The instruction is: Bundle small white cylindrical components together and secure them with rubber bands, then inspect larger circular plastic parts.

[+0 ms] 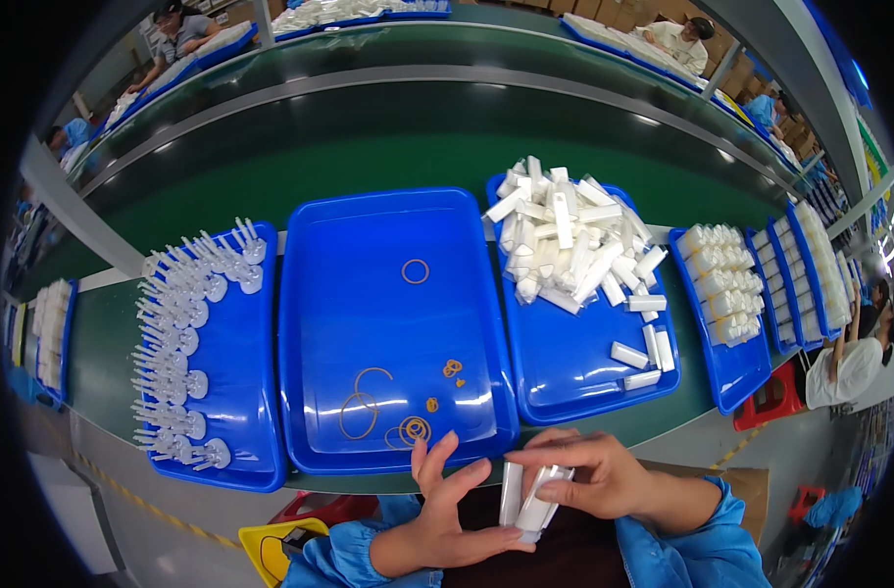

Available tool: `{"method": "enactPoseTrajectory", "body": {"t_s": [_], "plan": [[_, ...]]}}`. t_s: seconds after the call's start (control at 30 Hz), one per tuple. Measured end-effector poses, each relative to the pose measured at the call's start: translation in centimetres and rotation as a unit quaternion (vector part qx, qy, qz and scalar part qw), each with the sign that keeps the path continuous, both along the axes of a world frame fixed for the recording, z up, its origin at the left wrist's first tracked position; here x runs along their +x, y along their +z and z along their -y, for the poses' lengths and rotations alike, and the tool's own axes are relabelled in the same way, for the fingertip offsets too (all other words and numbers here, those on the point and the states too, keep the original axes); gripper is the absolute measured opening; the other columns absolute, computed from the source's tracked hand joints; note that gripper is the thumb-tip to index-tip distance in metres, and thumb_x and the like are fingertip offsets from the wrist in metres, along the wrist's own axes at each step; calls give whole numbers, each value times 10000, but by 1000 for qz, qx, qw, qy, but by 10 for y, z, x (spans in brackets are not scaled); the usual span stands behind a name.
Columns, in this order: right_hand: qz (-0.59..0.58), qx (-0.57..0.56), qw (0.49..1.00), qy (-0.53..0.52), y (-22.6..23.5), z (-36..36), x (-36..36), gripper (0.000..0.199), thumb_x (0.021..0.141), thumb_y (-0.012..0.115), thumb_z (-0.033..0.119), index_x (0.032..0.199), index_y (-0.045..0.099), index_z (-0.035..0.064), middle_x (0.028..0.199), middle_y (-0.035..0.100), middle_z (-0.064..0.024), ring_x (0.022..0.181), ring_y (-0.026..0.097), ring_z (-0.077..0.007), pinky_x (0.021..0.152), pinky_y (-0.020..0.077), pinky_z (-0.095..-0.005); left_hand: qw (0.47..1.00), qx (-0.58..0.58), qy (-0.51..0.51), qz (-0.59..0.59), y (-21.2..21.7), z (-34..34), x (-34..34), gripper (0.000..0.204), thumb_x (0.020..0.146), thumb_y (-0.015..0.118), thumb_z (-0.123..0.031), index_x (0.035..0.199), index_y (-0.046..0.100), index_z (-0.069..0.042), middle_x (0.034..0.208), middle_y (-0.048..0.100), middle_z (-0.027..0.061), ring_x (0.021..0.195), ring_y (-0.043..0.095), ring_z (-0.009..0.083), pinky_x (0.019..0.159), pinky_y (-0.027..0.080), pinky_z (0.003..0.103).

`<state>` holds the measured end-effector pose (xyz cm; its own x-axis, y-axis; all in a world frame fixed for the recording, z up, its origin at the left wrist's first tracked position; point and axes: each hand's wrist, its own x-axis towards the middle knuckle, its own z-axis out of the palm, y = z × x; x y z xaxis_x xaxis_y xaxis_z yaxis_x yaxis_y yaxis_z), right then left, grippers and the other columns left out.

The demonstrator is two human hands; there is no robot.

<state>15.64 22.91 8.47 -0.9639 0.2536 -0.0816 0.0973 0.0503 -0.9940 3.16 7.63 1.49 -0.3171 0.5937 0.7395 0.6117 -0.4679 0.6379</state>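
Several white rectangular pieces in clear wrapping (539,502) are gathered between my hands in front of the trays. My right hand (596,477) is closed on them, with its fingers across their upper ends and sides. Fingers spread apart, my left hand (449,514) is open beside them; one of its digits touches their lower ends. Just beyond my left hand, tan rubber bands (415,429) lie in the middle blue tray (369,294), some loose and some bunched. The right blue tray (565,392) bears a heap of similar white wrapped pieces (574,235).
A left blue tray (241,392) carries rows of clear plastic parts with stems (182,343). Further right, blue trays hold banded white bundles (724,284). A green conveyor (418,137) runs behind a metal rail. A yellow bin (266,549) stands below. Other people work across the line.
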Motion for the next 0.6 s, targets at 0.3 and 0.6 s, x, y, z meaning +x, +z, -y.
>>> {"method": "enactPoseTrajectory", "body": {"t_s": [0.3, 0.6], "plan": [[-166, 272, 935, 159, 23, 22, -21, 324, 734, 724, 224, 1025, 665, 93, 917, 635, 9, 992, 528, -177, 745, 296, -324, 737, -198, -420, 491, -6, 30, -4, 1172, 547, 871, -306, 1420, 128, -60, 1403, 257, 133, 1275, 315, 258, 1042, 250, 393], [-99, 379, 913, 114, -22, 4, -106, 133, 789, 632, 177, 911, 645, 128, 958, 555, -5, 934, 523, -191, 753, 369, -354, 727, -215, -337, 558, 14, 51, -32, 354, 662, 714, 66, 952, 530, -18, 816, 543, 47, 739, 516, 95, 658, 434, 238]]}}
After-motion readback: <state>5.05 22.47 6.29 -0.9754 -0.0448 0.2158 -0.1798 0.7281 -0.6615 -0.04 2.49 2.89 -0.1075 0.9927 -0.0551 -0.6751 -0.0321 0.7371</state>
